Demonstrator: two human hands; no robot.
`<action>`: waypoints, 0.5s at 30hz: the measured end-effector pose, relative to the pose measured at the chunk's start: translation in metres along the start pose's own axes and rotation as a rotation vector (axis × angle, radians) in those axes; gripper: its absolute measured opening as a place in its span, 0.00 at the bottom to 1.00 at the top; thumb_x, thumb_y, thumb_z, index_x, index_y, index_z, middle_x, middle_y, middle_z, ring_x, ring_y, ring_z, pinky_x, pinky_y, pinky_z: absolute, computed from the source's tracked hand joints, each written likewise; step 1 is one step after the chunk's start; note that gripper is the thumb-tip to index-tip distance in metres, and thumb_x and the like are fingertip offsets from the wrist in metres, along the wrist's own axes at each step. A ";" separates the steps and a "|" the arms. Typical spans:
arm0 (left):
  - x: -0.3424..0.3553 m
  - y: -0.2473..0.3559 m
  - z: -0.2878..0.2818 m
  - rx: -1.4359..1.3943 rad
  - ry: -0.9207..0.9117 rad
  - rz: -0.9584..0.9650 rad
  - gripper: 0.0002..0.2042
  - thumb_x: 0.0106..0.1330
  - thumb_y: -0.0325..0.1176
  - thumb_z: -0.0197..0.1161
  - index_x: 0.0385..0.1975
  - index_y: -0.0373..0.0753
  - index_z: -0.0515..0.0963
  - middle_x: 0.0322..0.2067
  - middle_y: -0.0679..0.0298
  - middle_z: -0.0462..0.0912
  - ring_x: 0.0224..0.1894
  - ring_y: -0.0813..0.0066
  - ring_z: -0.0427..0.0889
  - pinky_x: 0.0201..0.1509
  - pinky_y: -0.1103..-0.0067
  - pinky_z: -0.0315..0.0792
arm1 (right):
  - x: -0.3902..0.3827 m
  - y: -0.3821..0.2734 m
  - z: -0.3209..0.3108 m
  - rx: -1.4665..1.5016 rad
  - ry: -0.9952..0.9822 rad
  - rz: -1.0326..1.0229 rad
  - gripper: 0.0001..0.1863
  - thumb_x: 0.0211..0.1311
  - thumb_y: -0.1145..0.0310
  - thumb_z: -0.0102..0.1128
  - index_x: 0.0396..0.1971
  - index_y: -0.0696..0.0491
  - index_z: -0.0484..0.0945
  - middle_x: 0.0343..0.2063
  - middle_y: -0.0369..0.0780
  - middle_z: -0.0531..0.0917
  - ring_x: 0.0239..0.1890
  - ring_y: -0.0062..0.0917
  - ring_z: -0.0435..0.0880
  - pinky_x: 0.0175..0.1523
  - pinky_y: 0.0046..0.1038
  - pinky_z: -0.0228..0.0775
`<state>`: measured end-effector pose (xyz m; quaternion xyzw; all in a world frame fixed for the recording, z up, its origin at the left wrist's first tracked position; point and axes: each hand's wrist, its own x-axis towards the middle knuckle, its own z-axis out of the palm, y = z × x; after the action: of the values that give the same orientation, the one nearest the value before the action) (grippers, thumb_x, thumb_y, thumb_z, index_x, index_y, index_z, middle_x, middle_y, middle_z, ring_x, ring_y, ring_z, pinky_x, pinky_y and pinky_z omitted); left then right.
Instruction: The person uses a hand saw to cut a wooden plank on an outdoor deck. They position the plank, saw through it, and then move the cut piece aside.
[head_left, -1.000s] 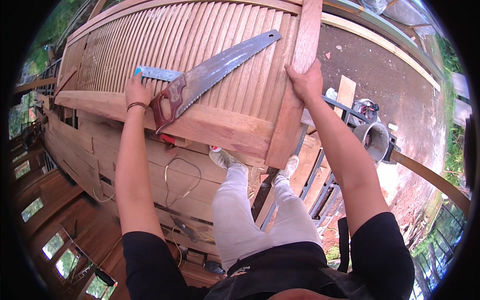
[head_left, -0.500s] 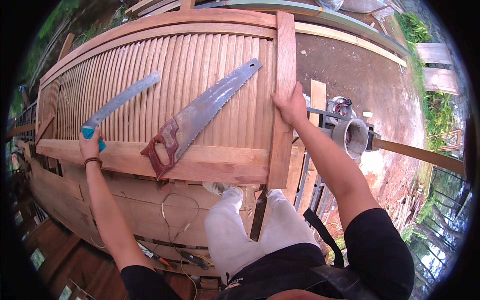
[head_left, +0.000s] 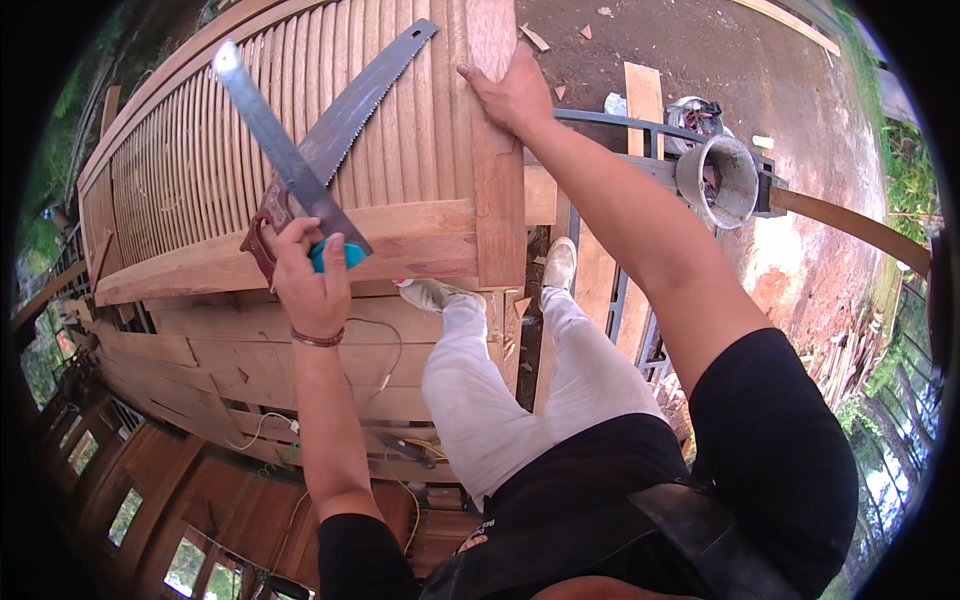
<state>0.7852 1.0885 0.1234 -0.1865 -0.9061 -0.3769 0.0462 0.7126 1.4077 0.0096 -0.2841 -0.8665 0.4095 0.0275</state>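
Note:
A louvred wooden door lies flat in front of me, its slats set inside a thick frame. My left hand is closed round the teal handle of a try square, whose steel blade points up and to the left. Beneath that blade lies a handsaw with a toothed blade and a reddish-brown grip; the square hides part of it. At the door's right end, my right hand grips the end board, thumb on its face and fingers along the outer edge.
Beyond the door's right end, a grey round bucket stands beside a dark metal bar and a loose plank. Bare earth with wood scraps lies farther off. A cable runs over boards near my feet.
My left hand has brought the try square right, over the saw, turning its blade up and left. The view has shifted, and my right hand stays on the end board.

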 end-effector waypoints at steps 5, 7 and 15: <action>-0.011 0.005 0.081 0.113 -0.207 -0.001 0.25 0.65 0.41 0.68 0.56 0.33 0.70 0.27 0.58 0.79 0.30 0.62 0.79 0.34 0.69 0.72 | 0.000 0.002 0.000 0.083 -0.030 0.049 0.36 0.67 0.47 0.53 0.63 0.60 0.59 0.59 0.57 0.71 0.57 0.53 0.76 0.61 0.45 0.69; -0.009 -0.001 0.096 0.141 -0.220 0.047 0.28 0.64 0.39 0.67 0.61 0.33 0.68 0.26 0.61 0.78 0.30 0.64 0.78 0.40 0.70 0.69 | -0.002 0.000 -0.002 0.091 -0.028 0.055 0.34 0.70 0.49 0.50 0.63 0.60 0.59 0.60 0.57 0.69 0.57 0.53 0.75 0.61 0.46 0.69; -0.012 -0.001 0.123 0.305 -0.272 0.119 0.28 0.62 0.34 0.65 0.63 0.36 0.69 0.33 0.65 0.79 0.40 0.66 0.76 0.55 0.69 0.58 | -0.006 -0.004 -0.005 0.097 -0.037 0.090 0.36 0.68 0.49 0.51 0.65 0.59 0.56 0.59 0.57 0.69 0.58 0.51 0.75 0.61 0.45 0.69</action>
<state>0.8025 1.1705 0.0329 -0.2797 -0.9379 -0.2035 -0.0269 0.7172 1.4057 0.0172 -0.3133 -0.8323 0.4571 0.0071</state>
